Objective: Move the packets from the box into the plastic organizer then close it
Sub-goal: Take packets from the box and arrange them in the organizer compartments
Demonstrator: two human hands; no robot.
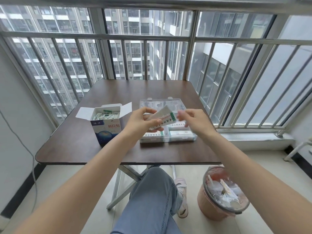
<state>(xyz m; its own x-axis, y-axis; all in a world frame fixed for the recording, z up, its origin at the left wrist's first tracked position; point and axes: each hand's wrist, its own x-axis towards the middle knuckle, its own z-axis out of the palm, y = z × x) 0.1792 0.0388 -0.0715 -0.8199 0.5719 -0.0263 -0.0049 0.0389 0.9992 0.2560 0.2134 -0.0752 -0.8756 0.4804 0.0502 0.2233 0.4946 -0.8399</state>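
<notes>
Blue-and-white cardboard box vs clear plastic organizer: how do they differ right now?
The blue-and-white cardboard box stands tall and upright with its top flaps folded open; the clear plastic organizer lies low and flat, its lid swung back.
The box is opaque and printed; the organizer is see-through.
The box holds packets packed on end; the organizer holds them lying flat in divided compartments.
Both sit open on the dark brown table.

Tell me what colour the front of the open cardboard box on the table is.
Blue and white, with red characters on the white band of the box, seen in the head view.
</notes>
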